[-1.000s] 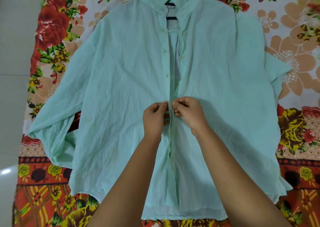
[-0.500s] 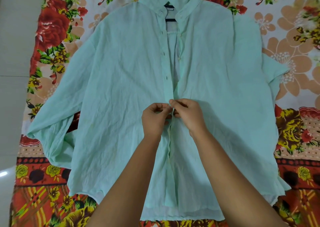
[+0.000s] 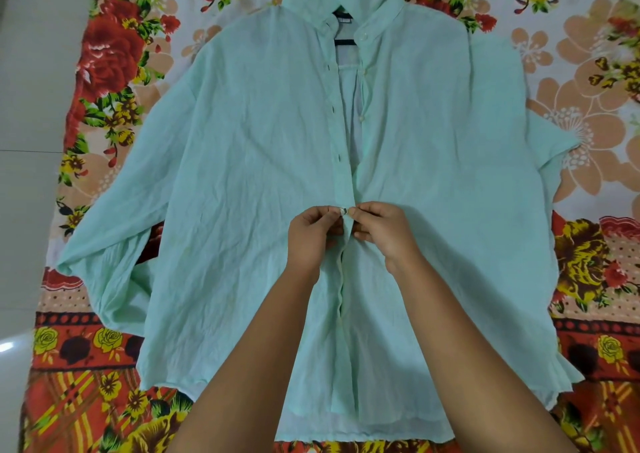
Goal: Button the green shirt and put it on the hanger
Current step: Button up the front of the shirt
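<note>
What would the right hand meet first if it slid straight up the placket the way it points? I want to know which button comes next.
Likely the open gap in the green shirt, then the loose button; the right hand has nothing else ahead.

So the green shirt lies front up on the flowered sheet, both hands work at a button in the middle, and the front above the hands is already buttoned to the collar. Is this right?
Not quite. In the head view the green shirt lies front up on the flowered sheet, and the left hand and right hand work mid-front, but the front above them gapes open, unbuttoned.

Shirt [image 3: 242, 175] fills cloth [image 3: 104, 400]; floor [image 3: 27, 106] left free.
</note>
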